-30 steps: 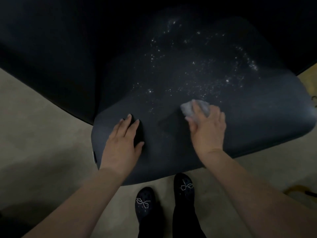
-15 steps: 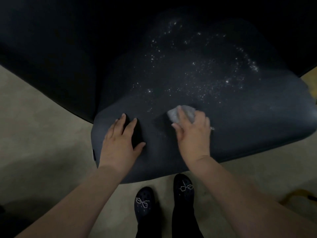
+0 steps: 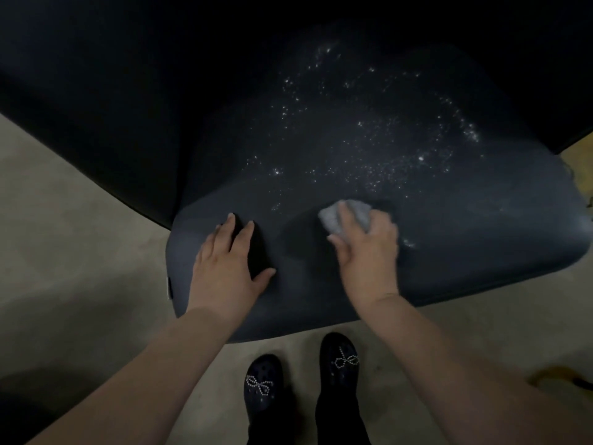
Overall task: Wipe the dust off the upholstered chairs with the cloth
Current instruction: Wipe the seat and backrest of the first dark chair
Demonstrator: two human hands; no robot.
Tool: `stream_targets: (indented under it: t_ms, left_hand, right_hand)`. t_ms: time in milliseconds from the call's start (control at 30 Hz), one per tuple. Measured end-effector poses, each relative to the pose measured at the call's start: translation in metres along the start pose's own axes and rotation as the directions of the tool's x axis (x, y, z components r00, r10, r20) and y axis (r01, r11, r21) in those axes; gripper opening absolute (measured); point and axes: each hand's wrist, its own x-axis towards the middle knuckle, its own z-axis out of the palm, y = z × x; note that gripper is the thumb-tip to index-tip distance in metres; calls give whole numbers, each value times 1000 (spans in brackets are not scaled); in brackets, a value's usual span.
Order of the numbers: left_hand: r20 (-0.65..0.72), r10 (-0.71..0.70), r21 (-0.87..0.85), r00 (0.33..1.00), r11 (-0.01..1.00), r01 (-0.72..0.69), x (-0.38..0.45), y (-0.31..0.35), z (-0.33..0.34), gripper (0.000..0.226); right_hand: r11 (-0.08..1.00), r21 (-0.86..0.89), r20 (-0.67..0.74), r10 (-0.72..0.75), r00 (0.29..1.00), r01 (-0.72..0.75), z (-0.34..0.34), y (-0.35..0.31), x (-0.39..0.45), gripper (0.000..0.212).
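Right fingers [image 3: 348, 216] are curled over a small, crumpled pale-grey cloth [image 3: 345, 215], thumb tucked on its near-left side, so the right hand [image 3: 369, 252] grips the wad & presses it onto the seat. Cloth sticks out past the fingertips, twd the chair's back; the outer fingers are blurred, can't tell exactly how they lie.

Left fingers [image 3: 239, 231] are straight & slightly spread, thumb out to the side, holding nothing; left hand [image 3: 226, 268] rests palm-down, flat on the seat, well to the left of the cloth, near the front-left corner.

Under both hands: the dark navy, rounded, smooth-upholstered chair seat [image 3: 465, 252]. Just beyond the cloth & spreading away from the fingertips lies a wide scatter of white dust specks [image 3: 369, 139], densest ahead & to the right of the right hand. A few specks sit just right of that hand's knuckles. The strip of seat btwn the hands & around the left one looks speck-free.

Behind the wrists, past the seat's front edge: two black clog-style shoes with beaded bow trims [image 3: 263, 383] on a pale beige floor [image 3: 80, 284]. Far right, a yellowish object [image 3: 577, 159] at the frame edge, too cut off to ID.
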Motion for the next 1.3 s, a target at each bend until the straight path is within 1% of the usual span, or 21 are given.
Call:
stream_targets:
  t_ms: [67, 100, 133, 200, 267, 300, 333, 400, 467, 600, 700, 767, 833, 900, 933, 967, 1033, 1100, 1167, 1200, 1300]
  left_hand:
    - [-2, 4, -4, 1000, 1000, -4, 1, 3, 0, 84]
    - [-5, 9, -2, 1000, 1000, -9, 2, 3, 0, 84]
    - [-7, 13, 3, 1000, 1000, -13, 3, 4, -1, 83]
    - [-9, 11, 12, 1000, 1000, -11, 4, 3, -2, 83]
    - [-15, -4, 3, 1000, 1000, 4, 6, 1, -2, 84]
    - [-16, -11, -4, 1000, 1000, 11, 7, 1, -2, 84]
    - [-17, -14, -9, 1000, 1000, 14, 8, 0, -3, 84]
    - [-20, -12, -20, 1000, 1000, 11, 8, 1, -3, 85]
    - [-31, -10, -30, 999, 1000, 9, 8, 1, -3, 85]
    - [-74, -45, -65, 996, 997, 40, 9, -4, -6, 85]
    - [-80, -68, -74, 994, 995, 62, 14, -8, -9, 88]
    - [-79, -74, -82, 994, 994, 68, 17, -9, -10, 90]
    - [-91, -76, -74, 993, 995, 69, 19, -13, -12, 91]
    - [-102, -83, -75, 991, 994, 76, 22, -20, -15, 91]
    - [-100, -88, -77, 991, 994, 81, 24, -23, -16, 92]
    - [-94, -96, -82, 991, 993, 88, 25, -25, -17, 93]
    - [-86, -113, -97, 990, 990, 105, 29, -28, -19, 96]
    - [-88, -121, -105, 989, 988, 111, 32, -28, -20, 97]
    - [-90, -113, -114, 990, 988, 103, 35, -28, -21, 97]
    - [-85, -105, -119, 991, 988, 95, 36, -28, -21, 97]
    - [-72, -91, -123, 993, 989, 81, 41, -31, -22, 97]
  right_hand:
    - [991, -3, 56, -136, 989, 136, 5, -7, -3, 53]
    - [988, -23, 51, -153, 987, 155, 3, 0, 3, 52]
    - [991, -51, 26, -123, 992, 124, -1, 12, 10, 51]
    - [991, -116, -48, 54, 997, -60, -11, 44, 26, 50]
    - [966, -58, -96, 246, 964, -252, -20, 59, 35, 50]
    - [965, -23, -102, 256, 961, -260, -20, 54, 36, 50]
    - [978, -14, -88, 206, 975, -208, -17, 43, 34, 50]
    - [1000, 3, -8, 6, 1000, -6, -7, 16, 26, 51]
    - [986, 36, 62, -168, 984, 166, 0, 0, 25, 52]
    - [967, 158, 52, -209, 977, 198, -3, -9, 45, 52]
    - [884, 134, 124, -464, 877, 448, 9, -42, 42, 54]
    - [847, 103, 203, -531, 823, 521, 17, -53, 45, 52]
    - [895, 52, 142, -445, 884, 442, 20, -46, 68, 48]
    - [975, 95, 23, -201, 979, 198, 18, -28, 98, 42]
    - [985, 152, -10, -77, 997, 77, 15, -23, 108, 41]
    - [983, 180, -33, -34, 999, 40, 13, -23, 112, 42]
    - [971, 151, -33, -181, 983, 184, 18, -39, 104, 47]
    - [908, 144, 51, -405, 913, 395, 25, -61, 88, 53]
    - [860, 116, 130, -509, 851, 497, 31, -69, 90, 52]
    - [874, 96, 133, -486, 864, 477, 31, -67, 101, 49]
    - [967, 78, 35, -246, 969, 242, 28, -46, 140, 42]
